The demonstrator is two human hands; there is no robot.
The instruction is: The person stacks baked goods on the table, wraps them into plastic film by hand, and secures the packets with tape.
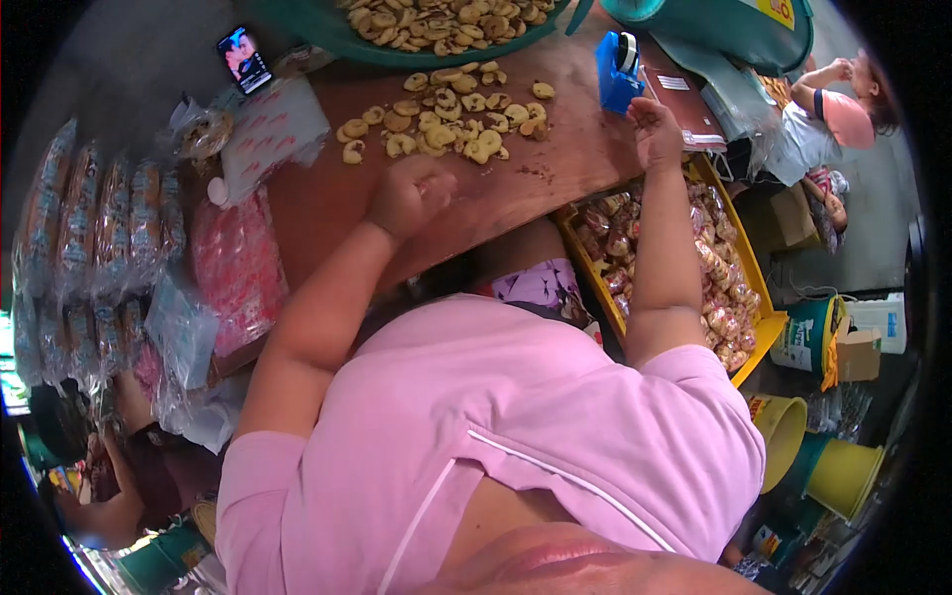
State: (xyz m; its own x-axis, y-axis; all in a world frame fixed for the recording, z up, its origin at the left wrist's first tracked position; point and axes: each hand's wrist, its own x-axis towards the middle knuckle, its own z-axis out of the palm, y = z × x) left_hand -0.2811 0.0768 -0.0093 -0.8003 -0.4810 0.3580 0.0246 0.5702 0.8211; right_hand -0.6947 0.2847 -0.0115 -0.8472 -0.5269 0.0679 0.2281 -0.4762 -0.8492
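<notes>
My left hand (pixel 412 194) is closed just in front of the loose cookies (pixel 446 114) on the reddish-brown table (pixel 327 213); what its curled fingers hold, if anything, is hidden. Palm up, my right hand (pixel 655 134) is beside the blue tape dispenser (pixel 620 71), its fingers loosely bent and apart, with nothing visible in them. Below my right hand, a yellow crate (pixel 759 297) holds many small wrapped packs (pixel 719 260). A large green basin (pixel 397 58) full of cookies sits at the table's far side.
Plastic bags (pixel 273 129), a pink-printed stack (pixel 236 263) and a phone (pixel 244 59) lie to the left. Long packed bags (pixel 109 223) hang further left. Green and yellow buckets (pixel 848 478) stand at right. Two people (pixel 843 117) are at upper right; another person (pixel 109 496) is at lower left.
</notes>
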